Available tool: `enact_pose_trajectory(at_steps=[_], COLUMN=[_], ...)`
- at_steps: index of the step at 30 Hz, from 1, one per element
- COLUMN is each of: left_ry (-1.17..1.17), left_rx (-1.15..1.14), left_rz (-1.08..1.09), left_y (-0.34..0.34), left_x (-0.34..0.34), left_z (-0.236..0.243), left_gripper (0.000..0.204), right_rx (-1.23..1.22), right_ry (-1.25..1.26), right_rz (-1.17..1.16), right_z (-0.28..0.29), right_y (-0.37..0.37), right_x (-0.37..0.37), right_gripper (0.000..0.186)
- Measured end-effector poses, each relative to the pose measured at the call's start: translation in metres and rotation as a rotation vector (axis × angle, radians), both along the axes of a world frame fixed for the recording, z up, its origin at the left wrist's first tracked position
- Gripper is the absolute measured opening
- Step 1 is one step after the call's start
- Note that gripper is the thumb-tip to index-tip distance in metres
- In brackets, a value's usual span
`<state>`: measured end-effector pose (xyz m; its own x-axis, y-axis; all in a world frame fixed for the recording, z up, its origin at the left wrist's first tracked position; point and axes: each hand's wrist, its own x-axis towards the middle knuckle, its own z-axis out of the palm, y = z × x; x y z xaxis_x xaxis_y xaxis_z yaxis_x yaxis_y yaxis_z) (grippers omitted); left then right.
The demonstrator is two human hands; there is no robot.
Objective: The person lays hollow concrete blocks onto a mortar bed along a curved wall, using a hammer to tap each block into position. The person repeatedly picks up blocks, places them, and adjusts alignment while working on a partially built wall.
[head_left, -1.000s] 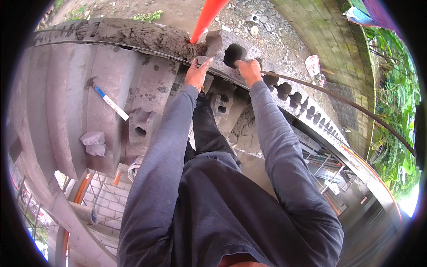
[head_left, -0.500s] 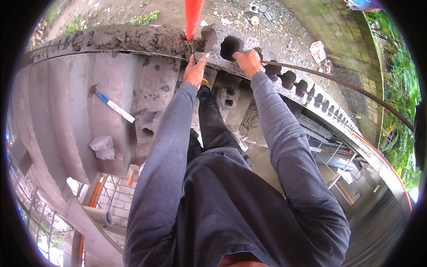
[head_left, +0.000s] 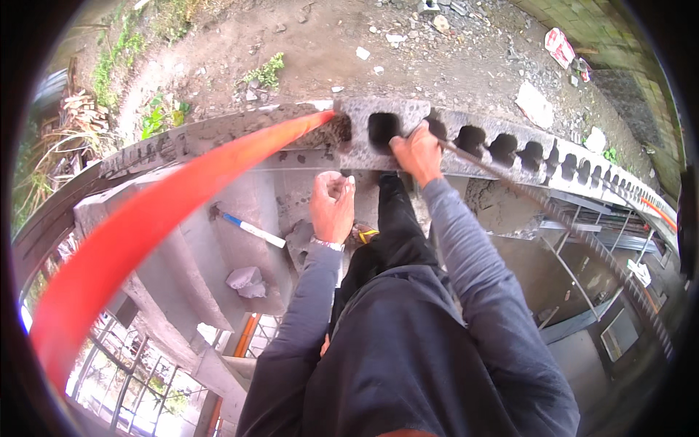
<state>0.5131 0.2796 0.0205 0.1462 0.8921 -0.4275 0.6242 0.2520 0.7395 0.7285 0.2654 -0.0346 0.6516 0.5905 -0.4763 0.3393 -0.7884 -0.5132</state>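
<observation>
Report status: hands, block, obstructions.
Right hand grips hollow block. Left hand curled, apart from it; contents unclear. Orange pole slants across left side; rebar runs close by right hand.

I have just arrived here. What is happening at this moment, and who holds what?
A person's right hand grips a hollow block at the end of a row of similar blocks. The left hand is apart from it, fingers curled; I cannot tell whether it holds anything. A hammer lies on the steps to the left.
</observation>
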Motion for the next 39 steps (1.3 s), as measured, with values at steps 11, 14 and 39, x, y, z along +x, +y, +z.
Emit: enact_pose_trajectory(at_steps=[11, 14, 39], left_ry=[0.468, 0.377, 0.24], left_rx=[-0.18, -0.233, -0.216], left_rz=[-0.405, -0.361, -0.468], left_y=[0.096, 0.104, 0.098], left_x=[0.086, 0.09, 0.075], left_z=[-0.045, -0.057, -0.067], left_gripper=[0.072, 0.067, 0.051], right_rx=[-0.09, -0.116, -0.062], right_ry=[0.108, 0.113, -0.044], right_rz=[0.009, -0.007, 0.139], right_z=[0.012, 0.012, -0.008], right_y=[0.003, 0.006, -0.012], right_x=[0.001, 0.003, -0.007], right_gripper=[0.066, 0.07, 0.08])
